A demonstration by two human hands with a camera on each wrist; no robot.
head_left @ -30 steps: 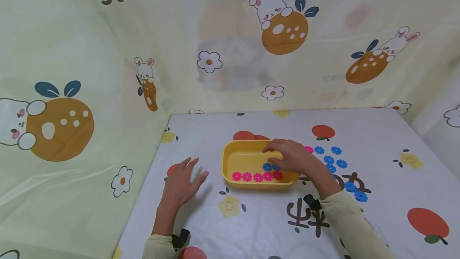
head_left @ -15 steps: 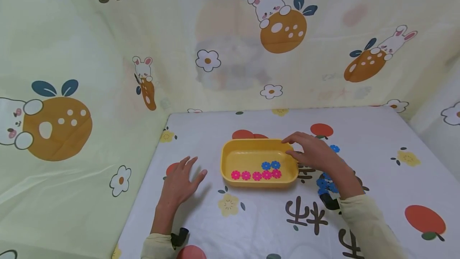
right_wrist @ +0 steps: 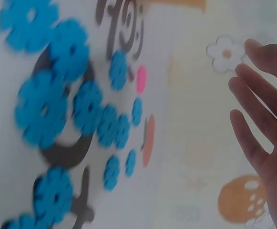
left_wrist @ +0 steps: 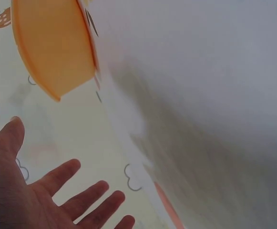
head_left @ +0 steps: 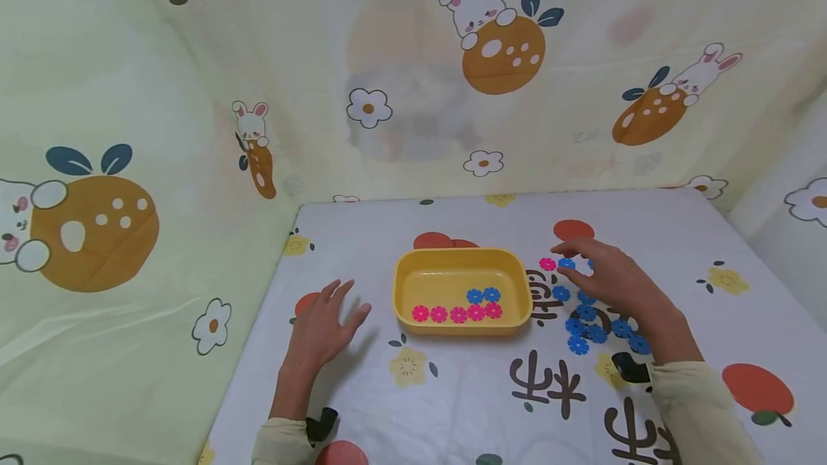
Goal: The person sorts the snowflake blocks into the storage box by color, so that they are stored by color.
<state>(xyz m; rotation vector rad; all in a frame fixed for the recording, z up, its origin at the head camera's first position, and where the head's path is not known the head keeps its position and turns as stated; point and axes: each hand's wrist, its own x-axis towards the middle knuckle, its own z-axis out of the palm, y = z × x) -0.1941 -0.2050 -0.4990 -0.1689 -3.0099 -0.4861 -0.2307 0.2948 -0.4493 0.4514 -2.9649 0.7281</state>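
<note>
The yellow tray [head_left: 413, 284] stands on the white printed tabletop [head_left: 465, 407], in front of the person and between the two hands. Work appears partly complete, judged from how the flower-shaped pieces are divided between tray and tabletop. Inside the tray: seven pieces. Five pink pieces [head_left: 439, 314] form a row along the near wall; two blue pieces [head_left: 474, 296] lie side by side just behind the right end of that row. The rest of the tray floor is bare. Outside the tray: one loose pink piece [head_left: 548, 264] lies near the tray's right end, and a scatter of loose blue pieces [head_left: 578, 345], about ten in sight, extends to the right and toward the person. An exact count is not available, because the right hand may cover some of them. By this reading, the larger share is left on the tabletop, nearly all of it blue. The right hand [head_left: 610, 277] hangs over the far part of the scatter, fingertips near the loose pink piece, thumb and fingers apart; the right wrist view shows nothing held. The left hand [head_left: 323, 329] is poised to the left of the tray, clear of it, fingers spread, thumb apart, holding nothing.
</note>
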